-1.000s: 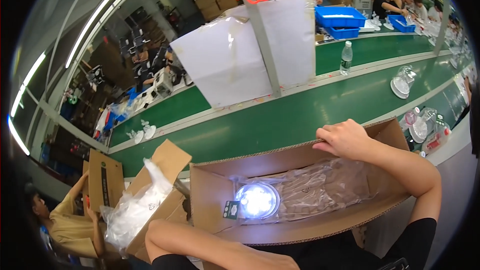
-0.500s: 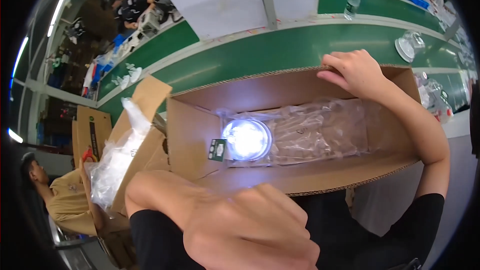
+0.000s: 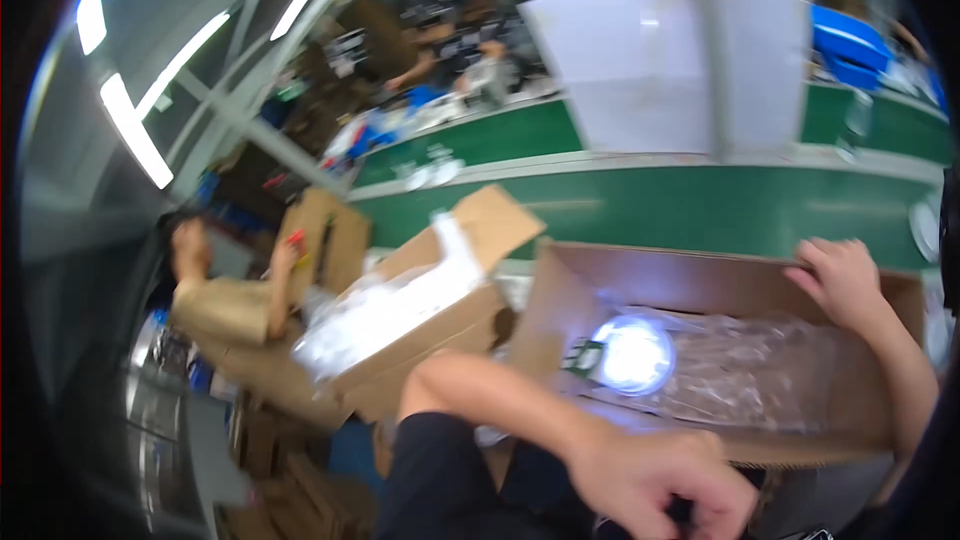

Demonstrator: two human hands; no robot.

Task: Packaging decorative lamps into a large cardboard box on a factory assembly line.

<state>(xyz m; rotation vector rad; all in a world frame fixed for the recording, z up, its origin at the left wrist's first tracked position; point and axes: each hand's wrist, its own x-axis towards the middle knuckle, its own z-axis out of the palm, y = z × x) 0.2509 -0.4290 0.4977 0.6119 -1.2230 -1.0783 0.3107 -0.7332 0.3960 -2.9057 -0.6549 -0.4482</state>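
A long open cardboard box sits before me. My right hand grips its far rim near the right end, thumb on the inner side. My left hand is in front of the box's near wall, fingers curled down; anything in them is hidden. Inside the box a round lamp glows bright white at the left part. A small green tag lies against the lamp's left side. Clear plastic wrap spreads over the box bottom to the right of the lamp.
Left of the box stands another open carton with white and clear plastic packing. Behind runs a green bench with a clear bottle and white panels. A co-worker in tan is at the left.
The view has swung left and up, so the box appears lower and further right. My right hand keeps its hold on the rim. My left hand remains curled near the box's front.
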